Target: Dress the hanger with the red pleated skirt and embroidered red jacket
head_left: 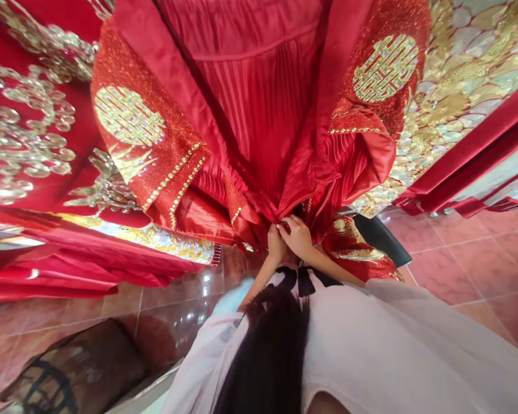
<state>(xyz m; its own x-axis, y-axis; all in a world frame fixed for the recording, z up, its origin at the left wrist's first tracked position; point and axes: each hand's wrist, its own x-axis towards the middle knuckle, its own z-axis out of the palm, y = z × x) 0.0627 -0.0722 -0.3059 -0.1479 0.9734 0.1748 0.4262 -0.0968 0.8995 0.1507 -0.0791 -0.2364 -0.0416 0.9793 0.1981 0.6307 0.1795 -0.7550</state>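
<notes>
Closely together at centre frame, the left hand [276, 244] and right hand [299, 234] pinched the gathered red pleated satin robe with gold embroidery [259, 115]; fingertips were buried in its folds, and the forearms were partly hidden behind dark hair [267, 351].

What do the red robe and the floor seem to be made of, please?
The red robe looks like satin-type cloth, given its sheen and fine pleats; its gold emblems seem sequinned or metallic-thread work. The floor appears glazed tile: grout lines, reflections.
</notes>
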